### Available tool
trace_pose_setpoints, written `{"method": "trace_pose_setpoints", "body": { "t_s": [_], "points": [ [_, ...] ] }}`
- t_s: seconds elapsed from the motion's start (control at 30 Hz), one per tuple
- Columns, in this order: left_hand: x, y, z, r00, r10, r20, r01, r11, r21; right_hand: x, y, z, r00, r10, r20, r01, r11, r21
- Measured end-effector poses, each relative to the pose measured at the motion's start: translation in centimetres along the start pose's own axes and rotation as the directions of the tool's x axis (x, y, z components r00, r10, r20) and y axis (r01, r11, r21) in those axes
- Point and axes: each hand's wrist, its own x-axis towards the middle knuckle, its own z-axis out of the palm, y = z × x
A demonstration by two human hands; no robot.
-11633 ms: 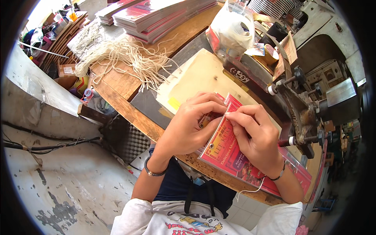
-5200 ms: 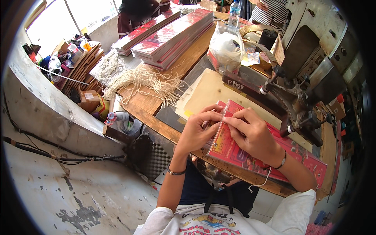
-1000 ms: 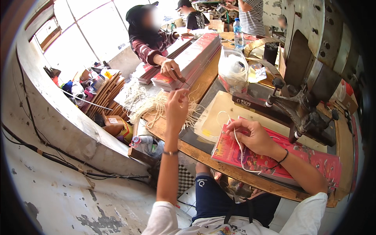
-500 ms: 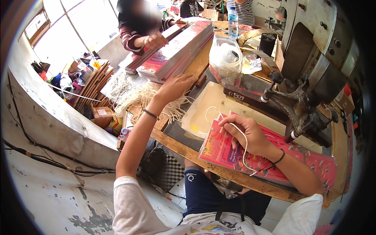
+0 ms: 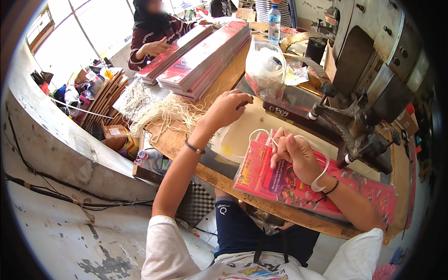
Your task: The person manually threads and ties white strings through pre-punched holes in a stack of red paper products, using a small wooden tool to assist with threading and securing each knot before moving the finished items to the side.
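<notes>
My right hand is closed on a white cord, above a pile of red printed laminated sheets. The cord loops by the sheets' upper left corner and drapes over my right wrist. Over the pale board, my left hand curls its fingers round a short dark brown stick, mostly hidden by them. Left of that hand lies a heap of loose cream cords on the wooden table.
Tall stacks of red sheets stand at the far left, with a co-worker behind them. A plastic bag and a water bottle stand beyond the board. A dark metal machine fills the right side.
My left hand has left the stack's near end, moved right and taken hold of the brown stick. The cord's tail now lies over my right wrist. The co-worker's arm has drawn back left.
</notes>
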Motion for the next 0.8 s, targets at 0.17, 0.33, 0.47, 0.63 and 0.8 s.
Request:
{"method": "trace_pose_setpoints", "body": {
  "t_s": [0.17,0.33,0.47,0.63,0.8],
  "points": [
    [-1.2,3.7,-0.2,0.961,0.152,0.232,-0.094,0.965,-0.244,-0.3,0.2,-0.2,0.998,-0.043,-0.045,0.041,0.998,-0.046],
    [-2.3,4.3,-1.2,0.966,0.062,0.251,0.056,0.897,-0.437,-0.2,-0.5,0.1,0.996,-0.074,-0.041,0.065,0.98,-0.187],
    [-5.6,6.5,-4.9,0.96,-0.075,0.269,0.197,0.863,-0.465,-0.3,-0.7,0.1,0.995,-0.088,-0.051,0.079,0.985,-0.153],
    [-11.6,9.3,-1.2,0.984,-0.161,0.077,0.177,0.818,-0.548,-0.2,-0.3,0.3,0.977,-0.201,-0.071,0.176,0.948,-0.266],
    [-12.7,10.7,1.5,0.96,-0.272,-0.065,0.134,0.651,-0.747,0.0,-0.8,0.5,0.992,-0.099,-0.076,0.085,0.982,-0.166]
  ]
}}
